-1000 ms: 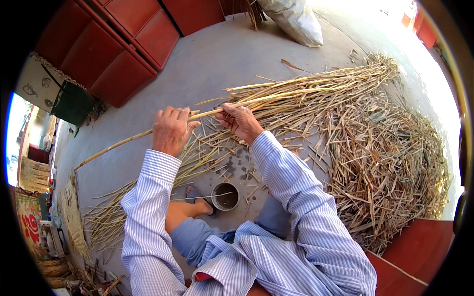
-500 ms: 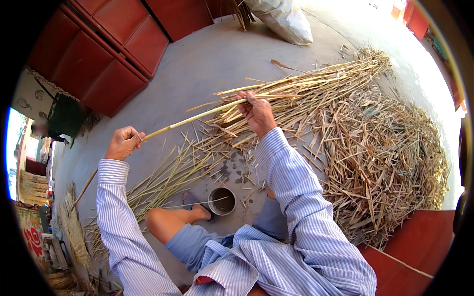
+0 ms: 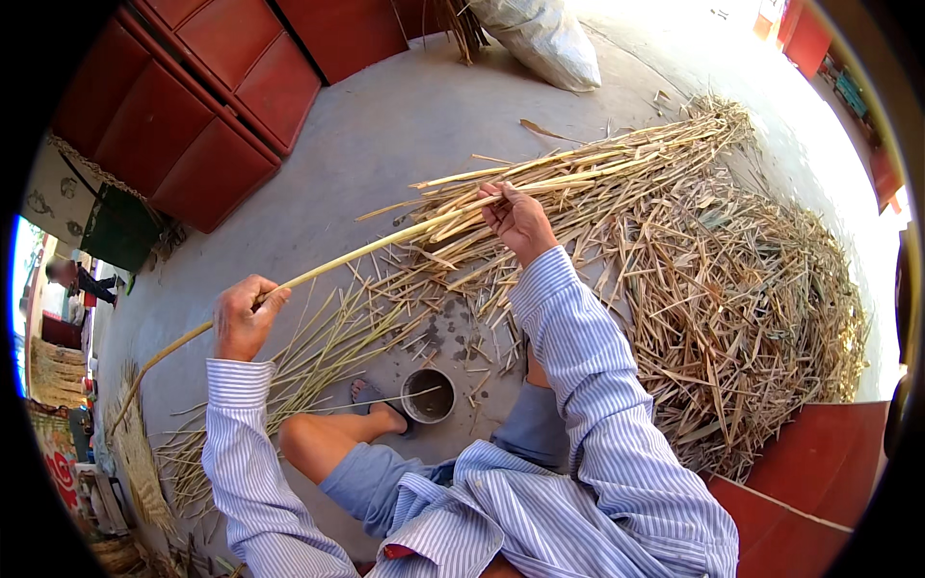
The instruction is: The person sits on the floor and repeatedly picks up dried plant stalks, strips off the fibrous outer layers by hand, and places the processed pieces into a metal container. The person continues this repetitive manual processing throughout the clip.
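A long yellowish reed stalk (image 3: 385,243) stretches across in front of me between both hands. My left hand (image 3: 246,316) is closed round its middle, with the thumb along it. From there the thinner end bends down to the left. My right hand (image 3: 520,222) pinches the stalk farther right, fingertips together, just over a bundle of dry stalks (image 3: 617,166). Thin greenish strips (image 3: 318,358) lie fanned on the floor beyond my knee. A round metal pot (image 3: 451,395) with a thin strip sticking out stands beside my sandalled foot.
A large heap of dry leaf and stalk scraps (image 3: 742,299) spreads to the right. Red padded furniture (image 3: 183,106) stands far left, and a white sack (image 3: 549,43) lies at the back. A bound pale bundle (image 3: 140,443) rests at left. A person (image 3: 92,284) is at the far left.
My left hand has come slightly nearer and my right hand has shifted a little right, both still on the stalk. The stalk's left end now bends more.
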A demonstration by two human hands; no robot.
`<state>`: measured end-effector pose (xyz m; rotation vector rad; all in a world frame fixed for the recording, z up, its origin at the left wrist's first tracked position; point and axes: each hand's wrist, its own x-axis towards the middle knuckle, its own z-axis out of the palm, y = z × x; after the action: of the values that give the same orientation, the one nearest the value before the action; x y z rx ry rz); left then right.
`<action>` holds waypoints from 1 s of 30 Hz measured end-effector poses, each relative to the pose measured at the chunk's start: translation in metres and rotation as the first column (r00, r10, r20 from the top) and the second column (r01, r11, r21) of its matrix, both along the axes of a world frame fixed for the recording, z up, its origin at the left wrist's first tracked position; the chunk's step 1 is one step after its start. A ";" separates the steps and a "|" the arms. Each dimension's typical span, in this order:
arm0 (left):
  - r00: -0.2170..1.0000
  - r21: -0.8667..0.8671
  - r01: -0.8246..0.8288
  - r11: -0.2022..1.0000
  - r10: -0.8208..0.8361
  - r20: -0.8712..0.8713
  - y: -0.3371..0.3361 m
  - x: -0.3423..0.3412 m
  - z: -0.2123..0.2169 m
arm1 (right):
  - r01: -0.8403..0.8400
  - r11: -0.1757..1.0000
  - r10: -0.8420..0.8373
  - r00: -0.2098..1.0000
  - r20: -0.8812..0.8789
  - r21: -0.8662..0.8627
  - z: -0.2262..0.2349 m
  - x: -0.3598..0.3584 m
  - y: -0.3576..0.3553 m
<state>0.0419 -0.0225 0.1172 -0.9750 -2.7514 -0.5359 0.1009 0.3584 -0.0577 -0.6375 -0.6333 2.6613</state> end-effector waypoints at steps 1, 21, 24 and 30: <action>0.998 0.031 0.014 0.999 -0.016 0.067 -0.010 -0.006 0.000 | -0.056 0.997 0.054 0.998 -0.038 -0.050 -0.002 0.000 0.002; 0.723 -0.256 0.069 0.964 -0.226 -0.653 -0.058 0.041 -0.013 | -0.161 0.985 0.148 0.976 0.161 0.066 -0.070 -0.022 -0.016; 0.753 -0.248 -0.061 0.967 -0.119 -0.647 -0.089 0.030 0.007 | -0.135 0.991 0.133 0.988 0.074 0.021 -0.075 -0.020 0.006; 0.868 -0.248 -0.074 0.966 -0.060 -0.493 -0.047 -0.005 -0.008 | -0.316 0.942 0.336 0.904 -0.264 0.116 -0.055 -0.033 -0.012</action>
<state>0.0367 -0.0698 0.1095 -0.9866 -2.3791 0.0874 0.0682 0.3462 -0.1131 -0.1318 -0.8060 2.9405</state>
